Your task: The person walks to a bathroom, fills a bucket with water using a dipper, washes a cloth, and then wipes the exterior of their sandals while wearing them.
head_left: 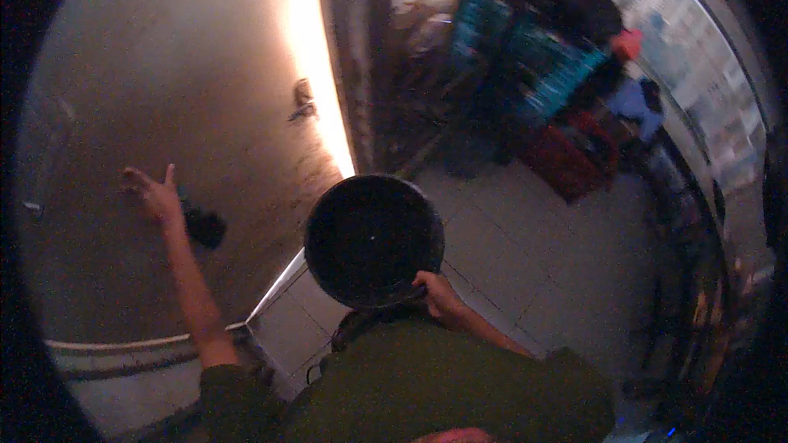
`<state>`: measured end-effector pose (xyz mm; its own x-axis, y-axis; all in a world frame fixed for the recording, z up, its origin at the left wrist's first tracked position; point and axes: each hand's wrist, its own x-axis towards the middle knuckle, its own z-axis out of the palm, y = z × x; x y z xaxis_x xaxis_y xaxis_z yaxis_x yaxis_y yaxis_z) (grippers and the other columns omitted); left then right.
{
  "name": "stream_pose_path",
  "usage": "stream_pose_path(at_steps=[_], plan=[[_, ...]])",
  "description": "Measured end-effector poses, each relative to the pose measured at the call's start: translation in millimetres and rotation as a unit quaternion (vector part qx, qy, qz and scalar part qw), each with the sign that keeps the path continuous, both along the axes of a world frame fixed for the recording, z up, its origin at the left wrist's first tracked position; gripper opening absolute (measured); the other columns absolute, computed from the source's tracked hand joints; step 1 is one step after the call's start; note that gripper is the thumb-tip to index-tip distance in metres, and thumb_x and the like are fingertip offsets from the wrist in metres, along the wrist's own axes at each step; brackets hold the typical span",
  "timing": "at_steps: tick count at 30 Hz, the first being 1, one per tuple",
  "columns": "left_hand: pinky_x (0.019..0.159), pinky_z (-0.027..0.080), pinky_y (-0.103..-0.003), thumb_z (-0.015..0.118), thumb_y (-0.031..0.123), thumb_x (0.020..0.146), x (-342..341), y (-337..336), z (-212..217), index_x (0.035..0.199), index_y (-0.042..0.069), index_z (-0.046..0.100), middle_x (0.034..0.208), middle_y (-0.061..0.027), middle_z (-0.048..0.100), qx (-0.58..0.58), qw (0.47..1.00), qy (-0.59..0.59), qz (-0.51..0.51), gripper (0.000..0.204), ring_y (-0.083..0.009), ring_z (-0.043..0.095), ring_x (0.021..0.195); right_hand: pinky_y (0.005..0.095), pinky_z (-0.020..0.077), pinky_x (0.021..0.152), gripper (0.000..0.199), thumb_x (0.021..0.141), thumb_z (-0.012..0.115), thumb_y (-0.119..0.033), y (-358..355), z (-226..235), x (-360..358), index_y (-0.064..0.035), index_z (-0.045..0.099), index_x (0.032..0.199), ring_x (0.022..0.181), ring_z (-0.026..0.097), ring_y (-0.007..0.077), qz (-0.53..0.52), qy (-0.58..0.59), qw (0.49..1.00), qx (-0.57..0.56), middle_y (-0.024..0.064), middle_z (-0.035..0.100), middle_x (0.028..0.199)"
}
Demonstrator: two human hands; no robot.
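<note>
In front of my body is a round black tub (373, 238), its dark inside facing up. My right hand (439, 294) grips its rim at the near right, with the thumb over the edge. My left hand (156, 194) reaches out to the left with its fingers spread, holding nothing. Beyond it stands a broad brown panel (164, 74), which looks like a door. Beside the left wrist shows a small dark thing (205, 227), too blurred to name. I cannot tell whether the left hand touches the panel.
A small latch-like fitting (304, 100) sits near the panel's bright edge. Teal crates (550, 74) and a red crate (572, 156) are stacked at the far right on the tiled floor (517, 246). Blurred shelving (698, 66) lines the right side.
</note>
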<state>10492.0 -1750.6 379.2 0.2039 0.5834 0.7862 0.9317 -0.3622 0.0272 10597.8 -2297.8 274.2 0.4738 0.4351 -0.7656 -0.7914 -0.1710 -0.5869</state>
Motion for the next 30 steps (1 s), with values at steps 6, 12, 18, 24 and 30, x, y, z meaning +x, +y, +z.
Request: stream_pose_path(at_steps=[6,12,18,24,30], plan=[[0.083,0.045,-0.048,0.051,0.059,0.076,2,-17,-1,0.139,0.014,0.009,0.139,-0.0300,0.006,0.034,0.999,-0.031,-0.015,0.089,-0.0419,0.029,0.122,0.0240,0.0400,0.043,0.012,0.071,0.052,-0.016,101,17,29,-0.0065,0.051,0.078,0.050,0.051,0.0151,-0.005,0.052,0.998,0.025,0.0055,0.055,0.075],[0.080,0.046,-0.046,0.058,0.055,0.074,5,-34,-23,0.140,0.022,0.007,0.140,-0.0286,0.000,-0.001,0.995,-0.095,0.014,0.090,-0.0388,0.026,0.125,0.0363,0.0470,0.069,0.012,0.072,0.049,-0.010,118,-11,54,-0.0032,0.051,0.082,0.072,0.056,0.0190,0.005,0.048,0.997,0.056,0.0076,0.057,0.083],[0.079,0.048,-0.045,0.059,0.051,0.076,30,-78,-33,0.140,0.020,0.008,0.139,-0.0295,-0.002,-0.015,0.993,-0.104,0.054,0.087,-0.0397,0.018,0.127,0.0393,0.0448,0.075,0.028,0.071,0.047,-0.010,107,-22,89,0.0013,0.054,0.095,0.086,0.056,0.0219,0.003,0.049,0.998,0.045,0.0092,0.059,0.093],[0.092,0.040,-0.044,0.055,0.037,0.083,72,-126,-53,0.136,0.010,0.023,0.140,-0.0288,0.000,-0.076,0.987,-0.137,0.020,0.067,-0.0386,0.021,0.128,0.0368,0.0489,0.063,0.012,0.069,0.049,-0.009,85,-79,138,0.0004,0.051,0.075,0.071,0.057,0.0228,-0.087,0.098,0.991,0.039,0.0097,0.055,0.076],[0.086,0.042,-0.038,0.050,0.019,0.087,152,-140,-123,0.116,0.003,0.049,0.126,-0.0185,0.045,-0.310,0.918,-0.178,-0.175,0.033,-0.0311,0.048,0.112,0.0382,0.0516,0.062,0.007,0.069,0.051,-0.008,84,-135,194,-0.0013,0.052,0.070,0.066,0.059,0.0219,-0.111,0.081,0.990,0.012,0.0104,0.057,0.072]])
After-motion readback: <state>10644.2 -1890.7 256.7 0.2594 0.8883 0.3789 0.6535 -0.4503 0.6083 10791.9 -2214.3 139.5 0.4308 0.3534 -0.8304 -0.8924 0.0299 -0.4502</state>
